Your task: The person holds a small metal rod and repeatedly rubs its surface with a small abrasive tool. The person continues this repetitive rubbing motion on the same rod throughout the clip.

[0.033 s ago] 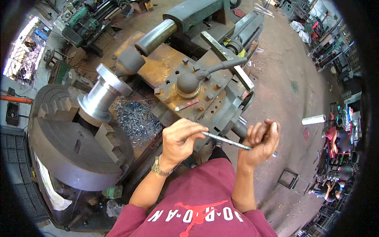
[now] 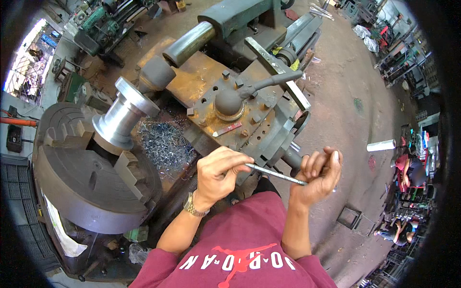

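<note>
Between my two hands a thin grey metal strip (image 2: 276, 174) slants down to the right; its exact kind is unclear. My left hand (image 2: 218, 173), with a watch at its wrist, pinches the upper end between thumb and fingertips. At the other end my right hand (image 2: 318, 175) has curled fingers, and the strip runs in against the heel of its palm, where part of it is hidden. Beyond the hands stands a lathe's tool post (image 2: 229, 103) with a long handle. A shiny flanged metal workpiece (image 2: 117, 120) sits in the big lathe chuck (image 2: 96, 180) on the left.
Metal shavings (image 2: 165, 144) lie heaped beside the chuck. A red-and-silver pointed piece (image 2: 227, 129) rests on the tool post. The tailstock (image 2: 235, 19) reaches in from the back. On the right are a white roll (image 2: 382, 145), a metal frame (image 2: 349, 217) and distant people (image 2: 410, 170).
Both hands stay almost in place. The strip appears turned slightly about its length, with its surface marks less distinct. The view has shifted a little.
</note>
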The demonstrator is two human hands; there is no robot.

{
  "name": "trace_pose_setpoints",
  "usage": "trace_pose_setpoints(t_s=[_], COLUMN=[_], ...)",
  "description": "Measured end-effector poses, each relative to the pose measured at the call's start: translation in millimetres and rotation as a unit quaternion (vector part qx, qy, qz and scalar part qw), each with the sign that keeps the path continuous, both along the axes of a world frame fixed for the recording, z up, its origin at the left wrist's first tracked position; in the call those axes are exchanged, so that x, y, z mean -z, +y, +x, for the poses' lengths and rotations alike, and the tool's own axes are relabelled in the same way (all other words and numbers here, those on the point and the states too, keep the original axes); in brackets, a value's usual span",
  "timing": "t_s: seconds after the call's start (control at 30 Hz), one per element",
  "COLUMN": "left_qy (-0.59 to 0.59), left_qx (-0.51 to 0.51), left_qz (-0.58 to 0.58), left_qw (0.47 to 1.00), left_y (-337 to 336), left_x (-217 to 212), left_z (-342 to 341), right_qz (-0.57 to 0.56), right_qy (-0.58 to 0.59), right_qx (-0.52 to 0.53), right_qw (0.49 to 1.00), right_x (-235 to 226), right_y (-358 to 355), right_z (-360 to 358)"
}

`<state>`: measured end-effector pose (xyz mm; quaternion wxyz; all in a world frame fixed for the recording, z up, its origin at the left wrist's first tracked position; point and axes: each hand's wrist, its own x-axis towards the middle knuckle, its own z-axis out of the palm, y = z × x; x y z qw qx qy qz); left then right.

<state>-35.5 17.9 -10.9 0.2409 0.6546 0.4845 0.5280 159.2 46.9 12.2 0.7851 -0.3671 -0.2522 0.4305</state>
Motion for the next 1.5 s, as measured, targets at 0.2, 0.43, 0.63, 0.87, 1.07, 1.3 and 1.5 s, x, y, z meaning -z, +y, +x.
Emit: trace_pose_setpoints(t_s=[0.2,0.43,0.63,0.87,1.07,1.3,1.5], left_qy=[-0.027,-0.064,-0.027,-0.029,-0.142,-0.076,-0.021], left_qx=[-0.013,-0.119,-0.161,-0.094,-0.002,0.076,0.145], left_qz=[-0.034,-0.059,-0.100,-0.118,-0.122,-0.060,-0.041], left_qw=[0.999,0.989,0.981,0.988,0.982,0.992,0.988], left_y=[1.2,3.1,-2.9,-2.3,-3.9,6.7,17.1], left_x=[-6.3,-10.3,-14.8,-29.2,-10.3,-4.6,-11.5], left_z=[1.5,14.0,25.6,2.0,-2.1,-11.3,-23.7], right_qz=[-0.080,-0.018,-0.034,0.051,0.075,0.065,0.079], right_qy=[-0.043,-0.149,-0.119,0.044,0.010,-0.101,-0.106], right_qx=[0.005,-0.077,-0.074,-0.351,-0.323,-0.219,-0.174], right_qw=[0.996,0.986,0.990,0.934,0.943,0.968,0.976], right_x=[-6.0,17.3,8.7,-19.9,-34.4,-28.8,-19.4], right_y=[48.3,149.1,147.6,104.5,20.8,-46.3,-69.6], right_z=[-3.2,-56.3,-58.7,-3.9,14.5,8.2,-5.5])
